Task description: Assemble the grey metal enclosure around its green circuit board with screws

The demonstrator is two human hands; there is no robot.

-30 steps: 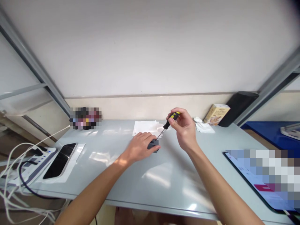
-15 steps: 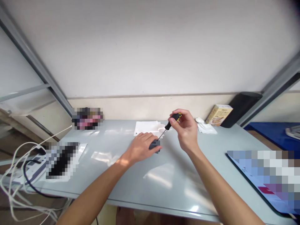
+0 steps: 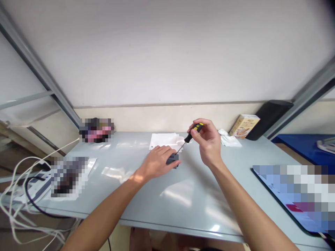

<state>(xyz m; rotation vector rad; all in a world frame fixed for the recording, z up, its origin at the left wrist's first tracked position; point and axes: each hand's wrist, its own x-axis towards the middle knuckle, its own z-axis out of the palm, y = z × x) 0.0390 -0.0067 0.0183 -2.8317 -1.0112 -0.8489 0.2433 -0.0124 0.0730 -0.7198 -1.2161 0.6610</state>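
My left hand (image 3: pixel 157 161) rests on the pale grey table (image 3: pixel 167 195), fingers wrapped round a small dark grey box (image 3: pixel 172 160) that it pins down. My right hand (image 3: pixel 209 143) is raised just right of it, fingers pinched round the black and yellow handle of a small screwdriver (image 3: pixel 192 132). The thin shaft slants down and left, and its tip meets the top of the box. Sheets of white paper (image 3: pixel 164 140) lie just behind the box.
A crumpled white tissue (image 3: pixel 229 139), a tan carton (image 3: pixel 244 126) and a black leaning object (image 3: pixel 272 116) stand at the back right. A blurred screen (image 3: pixel 295 195) lies at the right. A power strip with cables (image 3: pixel 23 188) sits at the left edge.
My right fingers have shifted on the screwdriver handle, which now shows more yellow. The left hand and the box have stayed in place.
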